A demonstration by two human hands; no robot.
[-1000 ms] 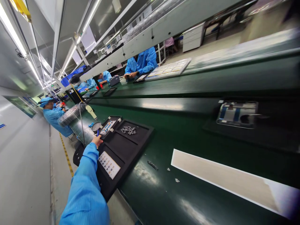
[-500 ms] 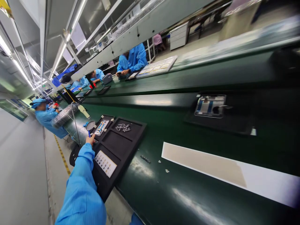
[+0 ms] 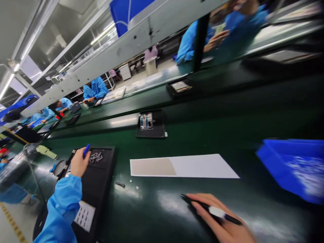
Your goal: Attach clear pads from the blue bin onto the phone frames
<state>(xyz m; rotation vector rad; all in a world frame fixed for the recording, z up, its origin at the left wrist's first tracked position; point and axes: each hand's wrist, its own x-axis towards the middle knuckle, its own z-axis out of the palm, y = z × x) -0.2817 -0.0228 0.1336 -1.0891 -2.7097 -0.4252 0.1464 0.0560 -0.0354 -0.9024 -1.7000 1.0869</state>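
Observation:
My left hand [image 3: 79, 162], in a blue sleeve, is closed around a blue pen-like tool [image 3: 86, 150]. It is over the upper part of a black compartment tray [image 3: 95, 182], beside a heap of small metallic parts [image 3: 96, 157]. A white card with rows of small pieces [image 3: 85, 216] lies in the tray's lower part. At the lower right, my right hand [image 3: 222, 219] grips a slim black pointed tool with a white band [image 3: 217, 212], which looks like tweezers. Its tip points left, just above the green table.
A white and beige strip [image 3: 182, 166] lies mid-table, with a dark strip of parts [image 3: 120, 184] to its left. Behind is a black tray with a phone frame [image 3: 157, 130]. A blue bin [image 3: 283, 168] stands at right. Co-workers in blue sit across the bench.
My view has swung right, bringing my right hand with its black tool and the blue bin into sight. My left hand has moved over the tray, nearer the metallic parts.

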